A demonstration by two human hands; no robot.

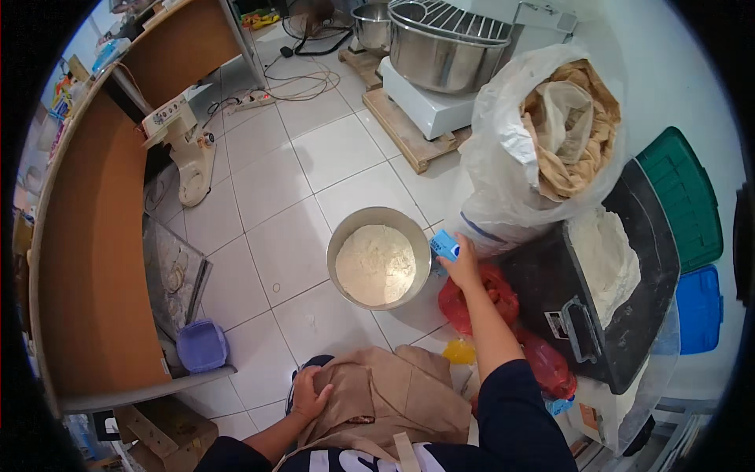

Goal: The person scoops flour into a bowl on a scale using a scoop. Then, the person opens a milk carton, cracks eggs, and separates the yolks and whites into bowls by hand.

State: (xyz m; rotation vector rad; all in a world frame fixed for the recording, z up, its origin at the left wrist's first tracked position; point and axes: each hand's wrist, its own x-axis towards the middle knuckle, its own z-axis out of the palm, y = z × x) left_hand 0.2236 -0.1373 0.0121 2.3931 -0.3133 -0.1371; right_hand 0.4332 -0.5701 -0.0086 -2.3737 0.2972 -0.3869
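My right hand (462,263) is closed round a small light-blue packet (445,245), held just off the right rim of a round metal bowl (331,244). Pale flour (376,264) lies inside the bowl, which stands on the tiled floor in front of me. My left hand (309,395) lies on the brown apron (385,385) over my knee, holding nothing, its fingers loosely spread. Just beneath my right wrist are red plastic bags (476,299); what they contain is hidden.
A large flour sack in clear plastic (503,185) stands right of the bowl. Beside it a black bin (543,291) holds more flour. Farther off, a spiral mixer (448,59) sits on a wooden pallet (417,149). To the left are a desk (94,252), a cream stand mixer (189,161) and a purple basket (202,346).
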